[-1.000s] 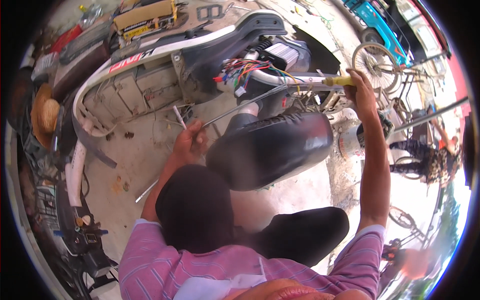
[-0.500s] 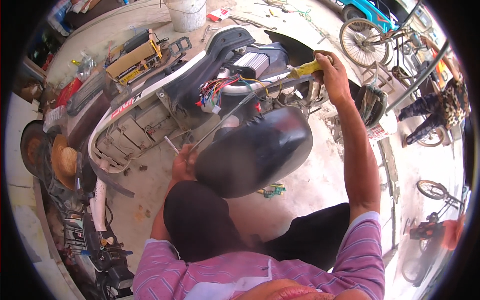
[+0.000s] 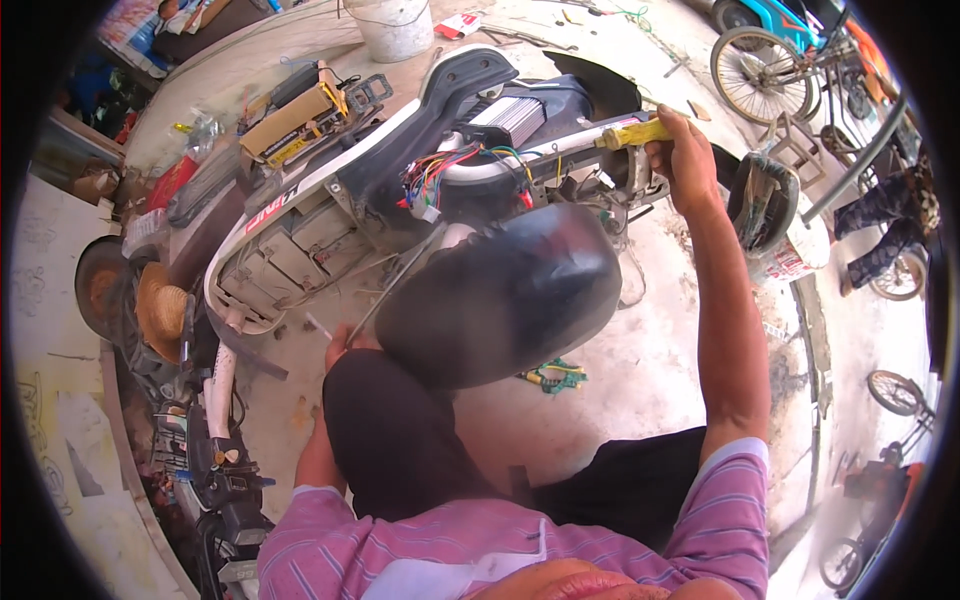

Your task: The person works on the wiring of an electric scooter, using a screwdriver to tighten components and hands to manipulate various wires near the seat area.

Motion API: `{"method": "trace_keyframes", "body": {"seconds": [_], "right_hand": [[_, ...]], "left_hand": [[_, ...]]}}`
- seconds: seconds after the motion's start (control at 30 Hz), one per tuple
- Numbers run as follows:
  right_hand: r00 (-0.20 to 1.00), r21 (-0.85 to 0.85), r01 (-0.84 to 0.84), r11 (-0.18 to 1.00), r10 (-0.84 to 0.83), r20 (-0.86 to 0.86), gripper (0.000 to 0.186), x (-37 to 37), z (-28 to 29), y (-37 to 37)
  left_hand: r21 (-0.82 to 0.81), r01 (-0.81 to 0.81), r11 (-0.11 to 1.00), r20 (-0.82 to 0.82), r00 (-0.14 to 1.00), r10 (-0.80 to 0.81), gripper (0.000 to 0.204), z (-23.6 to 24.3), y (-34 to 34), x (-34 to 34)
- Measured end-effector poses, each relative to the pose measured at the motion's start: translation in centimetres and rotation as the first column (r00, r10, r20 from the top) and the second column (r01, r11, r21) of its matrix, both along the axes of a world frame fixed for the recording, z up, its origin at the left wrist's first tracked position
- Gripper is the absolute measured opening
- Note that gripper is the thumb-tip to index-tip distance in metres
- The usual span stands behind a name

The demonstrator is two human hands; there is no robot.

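An electric scooter with its body panels off stretches in front of me. My right hand is closed round the yellow handle of a screwdriver over the scooter's rear frame; its tip is hard to make out. Low at the left, partly hidden by my knee, my left hand grips a thin metal rod that slants up toward the frame. A short white stick juts out beside those fingers. Between my hands sits the black, rounded seat. Coloured wires spill out near a finned metal box.
A green-and-yellow bundle lies on the floor near the seat. Beyond the scooter stand an open cardboard box and a white bucket. A straw hat rests at the left. At the right are bicycles and another person.
The screwdriver no longer lines up with the rod; a gap shows between them. My left hand has dropped slightly with the rod. The view has shifted a little, moving the surroundings right.
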State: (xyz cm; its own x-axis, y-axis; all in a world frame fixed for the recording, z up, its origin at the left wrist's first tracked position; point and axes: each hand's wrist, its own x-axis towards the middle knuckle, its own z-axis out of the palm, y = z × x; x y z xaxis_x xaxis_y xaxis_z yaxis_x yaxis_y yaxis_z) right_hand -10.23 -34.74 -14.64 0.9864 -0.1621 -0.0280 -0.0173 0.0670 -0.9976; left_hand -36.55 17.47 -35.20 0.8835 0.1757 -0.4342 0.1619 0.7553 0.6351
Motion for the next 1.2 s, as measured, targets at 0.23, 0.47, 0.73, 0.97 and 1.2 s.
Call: {"method": "trace_keyframes", "body": {"seconds": [0.23,0.47,0.73,0.97,1.2], "right_hand": [[0.999,0.042,-0.013,0.999,0.015,-0.041,0.039,0.4,0.0,0.6],[0.990,0.167,0.025,0.986,-0.002,-0.139,0.032,1.3,-0.3,0.2],[0.989,0.272,0.090,0.958,-0.055,-0.135,0.033,1.5,0.7,-0.1],[0.998,0.366,0.052,0.929,-0.037,-0.050,0.030,0.2,2.3,-2.0],[0.999,0.390,0.036,0.920,-0.031,-0.020,0.031,-0.3,3.5,-4.2]], "left_hand": [[0.303,0.063,0.951,-0.324,0.945,0.040,0.031,-3.4,6.3,-7.8],[0.613,0.467,0.638,-0.651,0.756,0.072,0.032,-5.5,11.5,-11.7],[0.957,0.272,0.099,-0.268,0.962,-0.049,0.034,5.1,8.2,0.6],[0.995,0.018,0.093,0.042,0.800,-0.599,0.024,21.1,-9.3,16.1],[0.864,-0.386,-0.323,-0.137,0.437,-0.889,0.069,23.4,-18.3,24.2]]}}
